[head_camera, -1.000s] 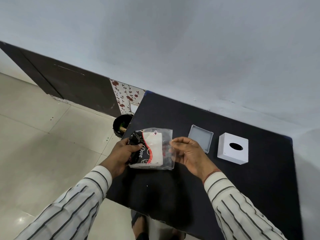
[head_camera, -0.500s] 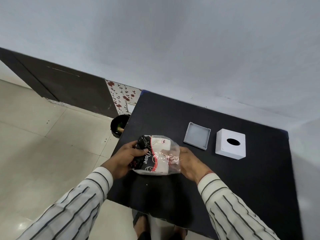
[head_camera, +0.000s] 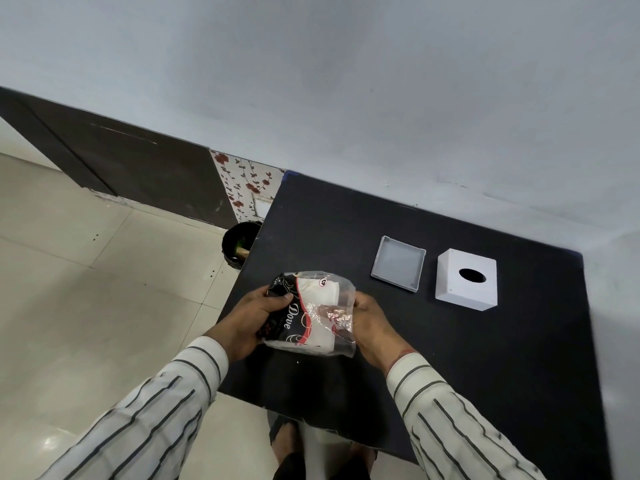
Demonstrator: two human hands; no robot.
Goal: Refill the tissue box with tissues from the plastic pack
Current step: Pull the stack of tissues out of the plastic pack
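Observation:
A clear plastic pack (head_camera: 311, 313) with a black-and-red printed side holds a stack of white tissues. I hold it above the near left part of the black table (head_camera: 485, 358). My left hand (head_camera: 249, 317) grips its printed left end. My right hand (head_camera: 367, 320) is at the open right end, with fingers showing through the clear film inside the pack. The white tissue box (head_camera: 465, 279) with an oval hole on top stands at the far right. Its grey base tray (head_camera: 398, 263) lies open-side up just left of it.
A black bin (head_camera: 239, 245) stands on the tiled floor by the table's far left corner. A wall runs behind the table. My feet show below the table's near edge.
My right hand went from pinching the pack's open edge to reaching inside it. The pack has tilted and crumpled a little, and the view has shifted slightly.

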